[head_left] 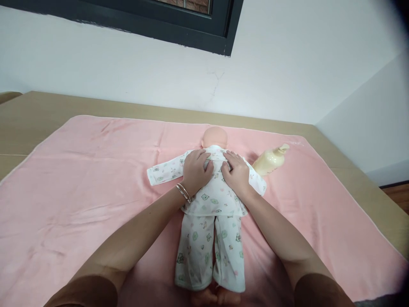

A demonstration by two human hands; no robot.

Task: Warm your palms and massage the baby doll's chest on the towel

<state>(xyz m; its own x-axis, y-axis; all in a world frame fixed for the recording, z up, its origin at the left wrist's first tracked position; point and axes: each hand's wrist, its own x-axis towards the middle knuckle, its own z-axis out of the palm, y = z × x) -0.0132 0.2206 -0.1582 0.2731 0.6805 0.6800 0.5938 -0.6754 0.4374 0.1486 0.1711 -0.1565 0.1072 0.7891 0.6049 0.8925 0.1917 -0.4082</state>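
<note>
A baby doll (215, 137) lies stretched out on a pink blanket, its bald head away from me and no facial features showing. It wears a white printed pajama top (215, 198) and matching pants (194, 251). On the left side of the doll's upper torso rests my left hand (195, 169), a silver bangle at its wrist. My right hand (238, 172) lies on the opposite side, near the shoulder. Both hands have their fingers over the cloth and thumbs apart, pointing inward. A crease crosses the top between them. The sleeves spread outward.
A baby bottle (270, 160) with pale yellow contents lies tilted on the blanket, right of the doll. The pink blanket (79, 192) covers much of a wooden table (47, 111). Behind stands a white wall (143, 72) with a dark window frame (191, 32).
</note>
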